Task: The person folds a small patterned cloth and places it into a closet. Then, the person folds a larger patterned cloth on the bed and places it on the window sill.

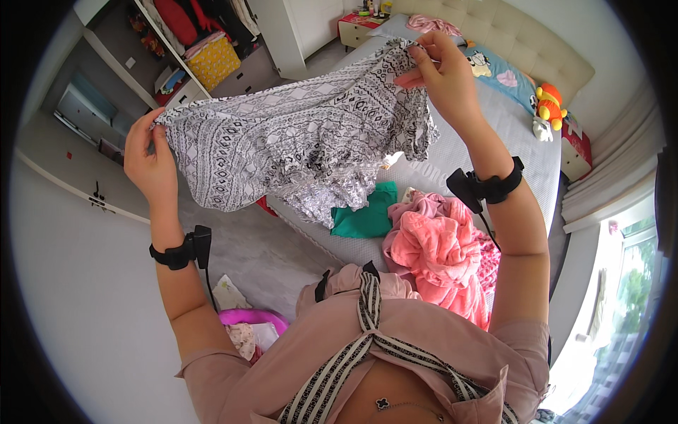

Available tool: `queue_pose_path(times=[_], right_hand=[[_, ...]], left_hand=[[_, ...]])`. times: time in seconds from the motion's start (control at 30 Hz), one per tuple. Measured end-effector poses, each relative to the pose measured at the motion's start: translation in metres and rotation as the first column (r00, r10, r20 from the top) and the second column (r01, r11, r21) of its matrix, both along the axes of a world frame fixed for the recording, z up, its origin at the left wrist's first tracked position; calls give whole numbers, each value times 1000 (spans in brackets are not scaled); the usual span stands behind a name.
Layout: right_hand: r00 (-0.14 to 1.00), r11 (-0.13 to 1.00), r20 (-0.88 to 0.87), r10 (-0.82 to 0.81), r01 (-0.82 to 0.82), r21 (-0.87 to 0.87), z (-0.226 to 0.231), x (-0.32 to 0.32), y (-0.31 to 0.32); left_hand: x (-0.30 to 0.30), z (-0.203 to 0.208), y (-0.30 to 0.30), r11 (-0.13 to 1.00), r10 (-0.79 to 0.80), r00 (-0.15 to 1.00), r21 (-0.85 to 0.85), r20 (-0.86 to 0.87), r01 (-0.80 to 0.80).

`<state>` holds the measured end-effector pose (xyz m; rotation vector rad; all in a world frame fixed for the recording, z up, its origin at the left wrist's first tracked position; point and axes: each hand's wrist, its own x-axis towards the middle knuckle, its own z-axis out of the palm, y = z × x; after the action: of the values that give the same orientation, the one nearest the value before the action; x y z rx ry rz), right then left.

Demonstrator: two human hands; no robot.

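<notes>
A black-and-white patterned garment with a gathered, ruffled lower part hangs stretched between my raised hands; its exact kind is hard to tell. My left hand pinches its upper left corner. At the upper right, my right hand grips the other corner between thumb and fingers. Below the cloth, a folded green garment lies on the edge of the bed, partly covered from view. Beside it is a heap of coral-pink fleecy clothing.
A pink basin holding clothes stands on the floor at lower left. An open wardrobe with hanging clothes is at far left. Pillows and an orange plush toy lie at the bed's head. A red-fronted nightstand stands right of the bed.
</notes>
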<state>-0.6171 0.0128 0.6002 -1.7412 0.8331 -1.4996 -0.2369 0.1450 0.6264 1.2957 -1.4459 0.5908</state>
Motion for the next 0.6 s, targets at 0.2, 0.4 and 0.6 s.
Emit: queue_pose_path(times=[0.2,0.4,0.6], right_hand=[[1000,1000,-25,11,-11,-18,0,0,-17],[980,979,-196,-43,2,-204,17,14,-33],[922,901,-190,338,-375,-219,45,73,-33]], left_hand=[[13,1,-13,975,-160,963,115,-218,188],[12,25,-23,855,-148,730,285,-667,434],[-84,62,-44,664,-394,733,379,-554,644]])
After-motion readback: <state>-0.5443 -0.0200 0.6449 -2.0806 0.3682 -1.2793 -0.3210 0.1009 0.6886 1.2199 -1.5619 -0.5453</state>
